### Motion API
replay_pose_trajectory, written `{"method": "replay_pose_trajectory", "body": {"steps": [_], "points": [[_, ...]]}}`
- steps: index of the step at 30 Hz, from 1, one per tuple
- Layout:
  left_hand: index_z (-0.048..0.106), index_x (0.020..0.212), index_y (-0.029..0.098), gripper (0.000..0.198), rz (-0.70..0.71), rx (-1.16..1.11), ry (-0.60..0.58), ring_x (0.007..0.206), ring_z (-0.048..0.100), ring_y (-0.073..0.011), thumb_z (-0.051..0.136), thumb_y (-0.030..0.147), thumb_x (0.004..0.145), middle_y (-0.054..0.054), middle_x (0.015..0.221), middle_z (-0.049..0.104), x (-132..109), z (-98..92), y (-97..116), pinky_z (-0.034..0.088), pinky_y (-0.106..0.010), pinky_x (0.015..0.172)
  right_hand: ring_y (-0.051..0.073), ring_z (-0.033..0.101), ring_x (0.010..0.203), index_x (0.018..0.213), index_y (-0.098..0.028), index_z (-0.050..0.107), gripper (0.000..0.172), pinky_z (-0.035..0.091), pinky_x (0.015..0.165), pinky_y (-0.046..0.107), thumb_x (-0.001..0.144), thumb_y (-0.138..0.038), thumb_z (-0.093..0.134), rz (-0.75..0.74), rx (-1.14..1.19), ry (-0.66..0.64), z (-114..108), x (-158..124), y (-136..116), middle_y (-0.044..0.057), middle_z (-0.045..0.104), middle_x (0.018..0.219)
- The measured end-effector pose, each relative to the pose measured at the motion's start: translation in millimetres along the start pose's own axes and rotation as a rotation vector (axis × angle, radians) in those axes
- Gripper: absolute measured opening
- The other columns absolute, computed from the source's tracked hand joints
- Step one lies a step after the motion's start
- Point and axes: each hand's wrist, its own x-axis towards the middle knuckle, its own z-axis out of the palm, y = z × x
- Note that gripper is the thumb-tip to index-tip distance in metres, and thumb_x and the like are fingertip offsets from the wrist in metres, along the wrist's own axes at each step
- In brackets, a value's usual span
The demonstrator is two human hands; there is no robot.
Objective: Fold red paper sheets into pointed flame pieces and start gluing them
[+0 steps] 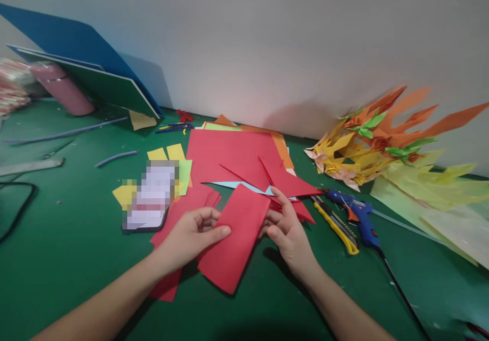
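A folded red paper rectangle [235, 239] is held just above the green table [69, 249]. My left hand [191, 236] pinches its left edge, thumb lying on top. On the other side my right hand [286, 231] grips the right edge with the fingers curled under it. More red sheets [229, 155] and red offcuts lie just behind and under the held piece.
A phone [148, 198] lies on yellow scraps to the left. A yellow utility knife [336, 224] and a blue glue gun [359, 218] with its cord sit to the right. Folded paper flowers [378, 137] are piled at the back right. Blue boards [76, 60] lean at the back left.
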Motion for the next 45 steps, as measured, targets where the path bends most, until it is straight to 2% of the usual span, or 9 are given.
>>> {"method": "replay_pose_trajectory", "body": {"steps": [2,5,7,12,19,25,33,40,45], "points": [[0.056,0.066,0.017,0.038,0.05,-0.042,0.116,0.055,0.052,-0.0094,0.082,0.043,0.056,0.005,0.06,0.056,1,2.5,-2,0.041,-0.021,0.053,0.019,0.068,0.071,0.133,-0.029,0.042,0.081,0.054,0.068,0.033,0.067,-0.063,0.074,0.008,0.046,-0.119,0,1,-1,0.004,0.072,0.09],[0.054,0.062,0.018,0.04,0.083,-0.062,0.156,0.053,0.049,-0.0091,0.081,0.046,0.054,0.006,0.056,0.054,0,7.6,-3,0.041,-0.021,0.052,0.023,0.069,0.088,0.113,-0.025,0.063,0.057,0.054,0.079,0.036,0.069,-0.058,0.075,0.054,0.009,-0.25,3,-2,-2,0.007,0.074,0.098],[0.054,0.059,0.018,0.04,0.074,-0.058,0.13,0.054,0.05,-0.0102,0.081,0.047,0.053,0.005,0.057,0.056,-2,11.2,-5,0.042,-0.022,0.053,0.025,0.069,0.093,0.102,-0.022,0.069,0.047,0.054,0.082,0.038,0.069,-0.055,0.076,0.084,-0.036,-0.225,6,-5,-3,0.008,0.074,0.1],[0.059,0.06,0.017,0.034,0.047,-0.014,0.039,0.058,0.053,-0.0119,0.08,0.043,0.055,0.002,0.061,0.06,-3,15.2,-9,0.043,-0.023,0.056,0.026,0.071,0.085,0.087,-0.02,0.073,0.034,0.056,0.077,0.039,0.067,-0.047,0.078,0.16,-0.12,-0.082,10,-7,-4,0.008,0.076,0.093],[0.056,0.071,0.018,0.036,0.05,-0.118,0.048,0.051,0.051,-0.0084,0.081,0.039,0.056,0.006,0.059,0.055,-2,14.0,-9,0.041,-0.021,0.05,0.026,0.072,0.084,0.086,-0.019,0.073,0.033,0.058,0.076,0.039,0.065,-0.043,0.079,0.178,-0.117,-0.043,12,-4,-9,0.007,0.077,0.092],[0.057,0.069,0.018,0.033,0.107,-0.092,0.096,0.058,0.052,-0.0089,0.08,0.036,0.057,0.005,0.065,0.057,-2,14.8,-8,0.041,-0.021,0.055,0.027,0.071,0.087,0.088,-0.019,0.072,0.034,0.057,0.079,0.04,0.064,-0.042,0.079,0.201,-0.11,-0.053,13,-3,-11,0.008,0.076,0.096],[0.056,0.073,0.019,0.032,0.123,-0.077,0.1,0.066,0.056,-0.0121,0.078,0.037,0.059,0.002,0.073,0.061,-2,14.1,-9,0.045,-0.026,0.064,0.028,0.071,0.09,0.09,-0.019,0.071,0.039,0.057,0.08,0.042,0.062,-0.045,0.08,0.222,-0.115,-0.054,15,-3,-12,0.008,0.076,0.098],[0.058,0.073,0.018,0.029,0.129,-0.097,0.089,0.068,0.056,-0.0119,0.078,0.033,0.06,0.002,0.074,0.061,-1,12.5,-9,0.046,-0.025,0.066,0.028,0.071,0.088,0.089,-0.019,0.072,0.041,0.056,0.081,0.042,0.068,-0.054,0.076,0.254,-0.037,-0.063,14,0,-11,0.009,0.076,0.093],[0.06,0.084,0.017,0.032,0.13,-0.112,0.063,0.072,0.057,-0.0126,0.078,0.031,0.062,0.001,0.078,0.061,-1,12.0,-11,0.047,-0.025,0.067,0.027,0.07,0.088,0.09,-0.019,0.072,0.039,0.056,0.079,0.041,0.067,-0.05,0.077,0.261,-0.06,-0.108,14,4,-11,0.008,0.076,0.09]]}}
